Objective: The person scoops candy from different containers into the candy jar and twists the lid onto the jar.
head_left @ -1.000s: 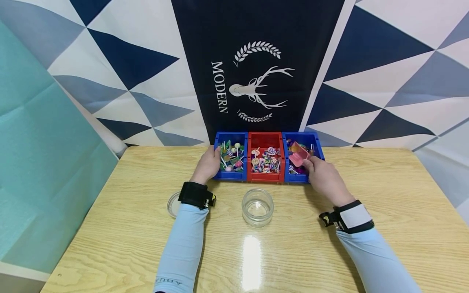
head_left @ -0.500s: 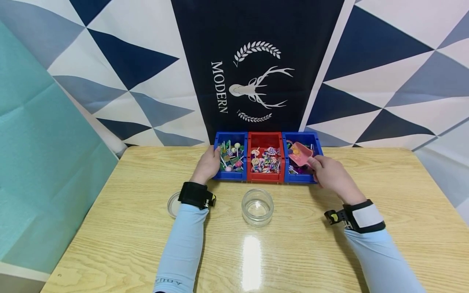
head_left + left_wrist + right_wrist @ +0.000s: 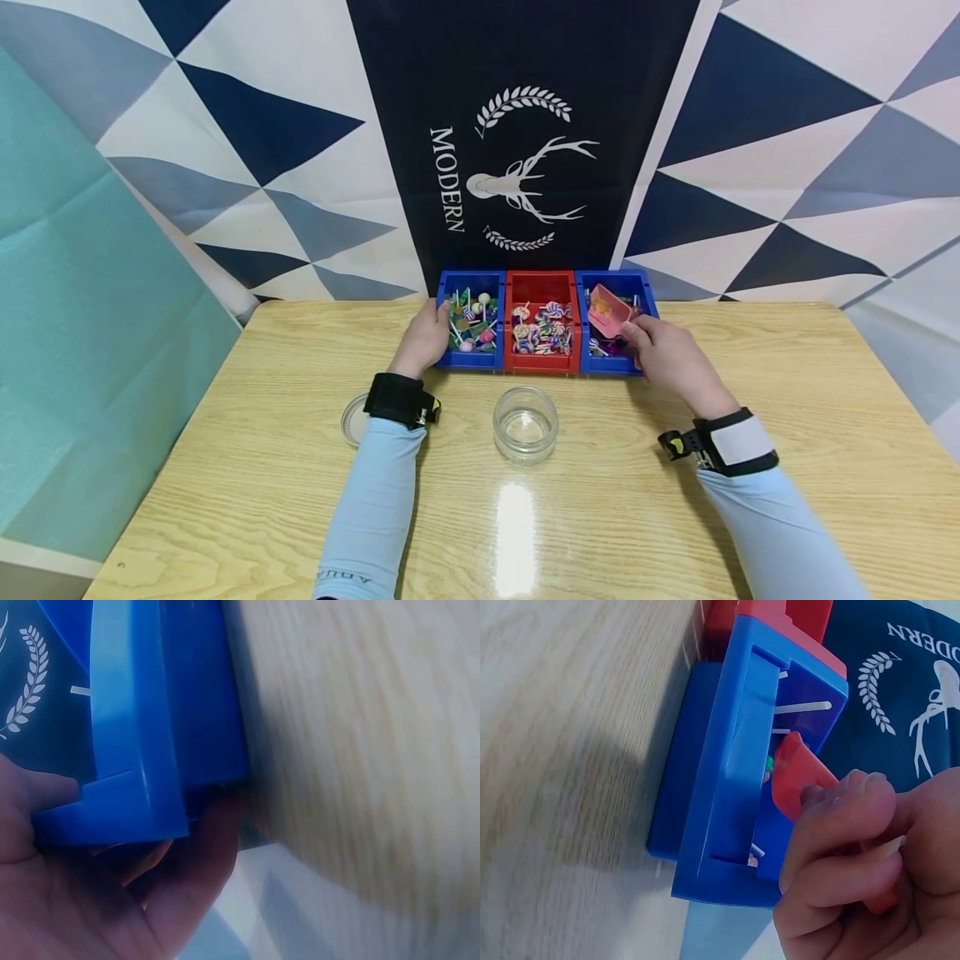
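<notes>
My right hand grips the handle of a pink scoop, its bowl over the right blue bin of candies. Something yellow-orange lies in the scoop. In the right wrist view the fingers curl round the scoop handle beside the blue bin wall. My left hand holds the outer side of the left blue bin, which contains lollipops and green candies. The left wrist view has the thumb over the bin rim and fingers beneath it.
Between the blue bins stands a red bin with swirled lollipops. A glass jar stands on the wooden table in front of the bins. A round lid lies partly behind the left wrist. A patterned backdrop rises behind.
My right hand and the scoop moved slightly right, then back a little left over the right blue bin. The left hand stays on its bin.
</notes>
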`<move>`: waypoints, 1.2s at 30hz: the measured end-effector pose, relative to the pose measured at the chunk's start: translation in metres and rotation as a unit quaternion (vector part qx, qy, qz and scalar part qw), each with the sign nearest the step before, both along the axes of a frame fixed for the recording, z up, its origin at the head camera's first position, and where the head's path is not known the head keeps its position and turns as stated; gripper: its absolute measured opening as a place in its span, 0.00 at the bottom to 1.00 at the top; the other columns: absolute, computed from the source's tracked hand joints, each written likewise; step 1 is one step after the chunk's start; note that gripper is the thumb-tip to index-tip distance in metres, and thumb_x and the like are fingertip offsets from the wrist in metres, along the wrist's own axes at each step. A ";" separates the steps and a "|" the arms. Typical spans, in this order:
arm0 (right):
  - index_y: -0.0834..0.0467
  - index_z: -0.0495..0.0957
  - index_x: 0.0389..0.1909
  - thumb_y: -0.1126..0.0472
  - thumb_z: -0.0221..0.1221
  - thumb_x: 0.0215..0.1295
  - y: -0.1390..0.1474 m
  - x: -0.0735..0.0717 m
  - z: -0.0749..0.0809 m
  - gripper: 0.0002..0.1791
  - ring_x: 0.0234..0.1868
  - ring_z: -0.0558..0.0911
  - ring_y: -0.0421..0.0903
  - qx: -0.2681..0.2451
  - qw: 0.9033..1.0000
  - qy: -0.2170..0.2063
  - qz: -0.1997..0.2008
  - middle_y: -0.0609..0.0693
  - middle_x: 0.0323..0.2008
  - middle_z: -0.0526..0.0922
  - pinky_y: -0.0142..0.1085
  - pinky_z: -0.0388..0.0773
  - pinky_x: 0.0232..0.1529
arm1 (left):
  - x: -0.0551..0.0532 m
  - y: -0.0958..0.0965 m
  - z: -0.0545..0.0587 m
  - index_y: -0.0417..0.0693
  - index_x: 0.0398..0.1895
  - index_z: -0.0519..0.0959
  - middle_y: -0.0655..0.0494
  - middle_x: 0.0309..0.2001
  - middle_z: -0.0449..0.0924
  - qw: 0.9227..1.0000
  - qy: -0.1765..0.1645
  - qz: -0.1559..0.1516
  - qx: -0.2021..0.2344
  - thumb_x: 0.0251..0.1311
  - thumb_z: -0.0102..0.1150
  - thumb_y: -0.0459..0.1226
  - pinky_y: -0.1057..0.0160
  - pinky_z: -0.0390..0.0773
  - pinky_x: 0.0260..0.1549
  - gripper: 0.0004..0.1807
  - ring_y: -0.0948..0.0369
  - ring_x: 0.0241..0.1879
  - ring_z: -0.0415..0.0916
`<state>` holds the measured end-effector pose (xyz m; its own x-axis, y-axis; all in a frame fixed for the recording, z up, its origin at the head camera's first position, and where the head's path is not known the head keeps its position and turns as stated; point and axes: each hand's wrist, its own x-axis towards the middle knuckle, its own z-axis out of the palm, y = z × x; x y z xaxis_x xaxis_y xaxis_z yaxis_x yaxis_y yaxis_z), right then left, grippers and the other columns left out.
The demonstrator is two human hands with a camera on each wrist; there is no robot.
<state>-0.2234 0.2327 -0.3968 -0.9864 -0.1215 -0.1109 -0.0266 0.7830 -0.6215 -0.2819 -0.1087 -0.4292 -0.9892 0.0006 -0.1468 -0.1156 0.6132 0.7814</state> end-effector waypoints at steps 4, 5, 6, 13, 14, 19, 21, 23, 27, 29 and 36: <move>0.66 0.72 0.43 0.48 0.38 0.82 0.000 0.000 0.001 0.25 0.19 0.74 0.49 -0.015 1.000 -0.005 -0.015 0.53 0.22 0.73 0.39 0.67 0.22 | 0.000 0.000 0.000 0.40 0.72 0.59 0.41 0.67 0.68 1.000 -0.002 0.003 0.002 0.81 0.29 0.49 0.45 0.64 0.65 0.28 0.47 0.65 0.67; 0.66 0.72 0.42 0.47 0.37 0.82 0.000 0.001 0.001 0.26 0.19 0.74 0.49 -0.020 1.000 -0.005 -0.018 0.53 0.21 0.74 0.39 0.67 0.21 | 0.000 0.000 0.000 0.40 0.72 0.59 0.41 0.67 0.68 1.000 -0.003 0.003 0.002 0.81 0.29 0.49 0.45 0.64 0.65 0.28 0.47 0.65 0.67; 0.66 0.72 0.41 0.47 0.37 0.82 0.000 0.001 0.001 0.26 0.19 0.75 0.49 -0.026 0.999 -0.005 -0.022 0.53 0.22 0.75 0.39 0.67 0.21 | 0.001 0.000 0.001 0.40 0.73 0.59 0.41 0.67 0.68 1.000 -0.003 0.003 0.002 0.81 0.29 0.49 0.45 0.64 0.65 0.29 0.47 0.65 0.67; 0.67 0.72 0.41 0.45 0.35 0.82 0.000 0.002 0.001 0.29 0.21 0.77 0.53 -0.066 0.997 -0.018 -0.037 0.53 0.22 0.76 0.37 0.68 0.20 | 0.000 0.000 0.001 0.40 0.73 0.59 0.41 0.67 0.67 1.000 -0.005 0.005 -0.001 0.81 0.29 0.50 0.45 0.64 0.65 0.29 0.48 0.65 0.67; 0.67 0.71 0.42 0.45 0.35 0.81 0.001 0.002 0.001 0.29 0.21 0.77 0.53 -0.069 0.997 -0.020 -0.038 0.53 0.22 0.76 0.37 0.68 0.20 | 0.000 0.000 0.001 0.40 0.73 0.59 0.42 0.67 0.67 1.000 -0.004 0.004 -0.002 0.81 0.29 0.49 0.45 0.64 0.65 0.29 0.48 0.65 0.67; 0.67 0.71 0.43 0.44 0.34 0.81 0.002 0.002 0.002 0.29 0.22 0.76 0.52 -0.082 0.996 -0.026 -0.038 0.52 0.23 0.75 0.37 0.68 0.21 | 0.000 0.000 0.001 0.40 0.73 0.59 0.42 0.68 0.67 1.000 -0.003 0.003 -0.005 0.81 0.29 0.49 0.46 0.64 0.65 0.29 0.48 0.65 0.67; 0.67 0.70 0.43 0.44 0.34 0.81 0.004 0.003 0.003 0.29 0.21 0.74 0.50 -0.087 0.995 -0.025 -0.039 0.52 0.23 0.74 0.37 0.67 0.21 | 0.001 0.000 0.001 0.40 0.73 0.59 0.41 0.67 0.67 1.000 -0.003 0.003 -0.005 0.81 0.29 0.49 0.45 0.64 0.65 0.29 0.48 0.65 0.67; 0.67 0.70 0.42 0.44 0.33 0.81 0.006 0.003 0.004 0.30 0.21 0.73 0.49 -0.095 0.994 -0.020 -0.042 0.52 0.23 0.74 0.37 0.66 0.21 | 0.001 0.000 0.001 0.40 0.73 0.59 0.41 0.67 0.68 1.000 -0.003 0.002 -0.005 0.81 0.29 0.49 0.45 0.64 0.65 0.29 0.48 0.64 0.67; 0.67 0.69 0.41 0.42 0.32 0.81 0.008 0.003 0.005 0.31 0.20 0.72 0.48 -0.104 0.993 -0.013 -0.046 0.52 0.23 0.73 0.37 0.65 0.21 | 0.001 0.000 0.001 0.39 0.72 0.59 0.41 0.67 0.68 1.000 0.000 0.001 -0.005 0.81 0.29 0.49 0.45 0.65 0.64 0.29 0.47 0.64 0.68; 0.67 0.69 0.42 0.42 0.32 0.80 0.008 0.003 0.006 0.31 0.20 0.72 0.48 -0.108 0.993 -0.015 -0.047 0.52 0.23 0.73 0.37 0.65 0.21 | 0.000 0.000 0.000 0.39 0.72 0.59 0.41 0.67 0.68 1.000 0.000 0.001 -0.004 0.81 0.30 0.49 0.45 0.65 0.65 0.29 0.47 0.64 0.68; 0.66 0.68 0.43 0.41 0.32 0.80 0.010 0.004 0.006 0.31 0.21 0.72 0.47 -0.134 0.989 0.005 -0.062 0.52 0.25 0.73 0.37 0.66 0.22 | 0.000 0.000 0.000 0.40 0.73 0.59 0.41 0.68 0.67 1.000 -0.004 0.003 -0.003 0.81 0.29 0.50 0.45 0.64 0.65 0.29 0.47 0.64 0.67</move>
